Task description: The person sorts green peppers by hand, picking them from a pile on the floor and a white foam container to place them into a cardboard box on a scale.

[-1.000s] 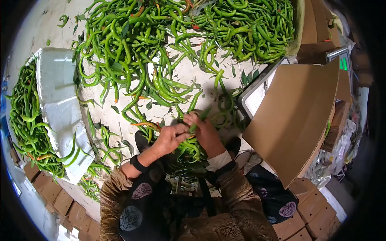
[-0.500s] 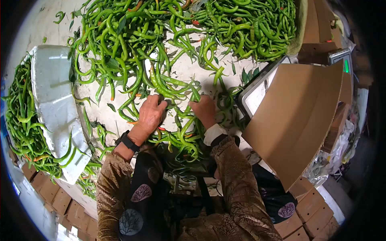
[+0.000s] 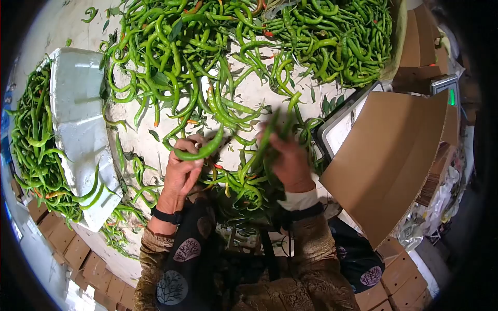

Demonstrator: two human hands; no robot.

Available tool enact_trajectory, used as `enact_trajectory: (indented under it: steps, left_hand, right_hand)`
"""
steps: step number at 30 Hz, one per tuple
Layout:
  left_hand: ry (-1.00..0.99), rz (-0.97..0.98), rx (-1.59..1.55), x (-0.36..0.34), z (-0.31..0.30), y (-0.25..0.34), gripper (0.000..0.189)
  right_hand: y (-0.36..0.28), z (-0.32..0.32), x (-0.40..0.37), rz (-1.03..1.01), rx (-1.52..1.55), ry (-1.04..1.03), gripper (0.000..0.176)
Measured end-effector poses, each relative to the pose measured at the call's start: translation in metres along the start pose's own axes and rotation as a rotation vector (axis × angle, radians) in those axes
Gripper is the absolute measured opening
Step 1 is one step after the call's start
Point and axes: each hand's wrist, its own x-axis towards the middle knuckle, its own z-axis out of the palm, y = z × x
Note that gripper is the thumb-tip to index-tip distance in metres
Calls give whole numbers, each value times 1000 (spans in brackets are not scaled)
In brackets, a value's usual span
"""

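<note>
A curved green chili pepper (image 3: 206, 149) is pinched between the thumb and fingers of my left hand (image 3: 180, 170), raised above the pale surface. My right hand (image 3: 293, 165), smeared by motion, grips a long green chili pepper (image 3: 265, 139) that points up and away from me; a second blurred green shape is beside it. Between my hands, close to my lap, lies a small heap of green chili peppers (image 3: 244, 181). Beyond them spreads a large loose pile of green chili peppers (image 3: 161, 52), with a few red ones and leaves mixed in.
At left, a white foam box (image 3: 80, 124) stands beside more heaped peppers (image 3: 33, 140). A cardboard flap (image 3: 386, 160) leans over a scale (image 3: 337, 124) on the right. Another dense pepper pile (image 3: 332, 41) lies at the back right. Flattened cartons (image 3: 96, 269) line the lower left.
My left hand has turned over and lifted a green chili pepper. My right hand has moved right and toward me, now with a pepper in its fingers. The view has shifted slightly.
</note>
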Motion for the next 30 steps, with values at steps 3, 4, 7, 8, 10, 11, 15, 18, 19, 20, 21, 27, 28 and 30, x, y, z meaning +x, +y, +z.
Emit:
enact_trajectory:
  steps: [3, 4, 7, 8, 10, 11, 15, 18, 19, 20, 21, 27, 28, 30]
  left_hand:
    - [-19, 39, 295, -1, 12, 4, 18]
    - [-40, 90, 508, -1, 13, 3, 16]
    - [-33, 154, 691, -5, 21, 8, 13]
    - [-10, 164, 768, -6, 23, 8, 12]
    - [4, 215, 838, -7, 26, 6, 12]
    - [-4, 260, 919, -8, 28, 7, 12]
    - [-40, 281, 1016, -9, 32, 7, 18]
    - [-25, 180, 911, -12, 24, 1, 26]
    - [4, 113, 851, -11, 24, 2, 26]
    - [31, 48, 791, -11, 23, 4, 26]
    - [51, 1, 734, -7, 19, 3, 26]
    - [-77, -137, 732, 13, 21, 19, 28]
    - [-139, -162, 950, 19, 22, 26, 28]
    - [-420, -126, 1199, 40, 16, 38, 27]
  right_hand:
    - [17, 33, -14, 161, -109, -178, 32]
    - [23, 42, -16, 226, -70, -195, 31]
    - [54, 50, -9, 116, -203, -226, 30]
    - [65, 49, -5, -55, -378, -237, 30]
    - [73, 53, 0, 179, -52, -176, 28]
    - [74, 54, 1, 211, 21, -166, 25]
    - [87, 46, 8, 73, -34, -121, 17]
    - [66, 40, 7, 136, -85, -99, 14]
    - [62, 40, 7, 149, -115, -78, 15]
    - [61, 38, 8, 147, -111, -77, 15]
    - [59, 35, 9, 148, -165, -84, 17]
    - [28, 12, -5, 234, -478, -249, 28]
    - [27, 1, -9, 272, -561, -330, 30]
    - [36, -31, -16, 301, -645, -402, 29]
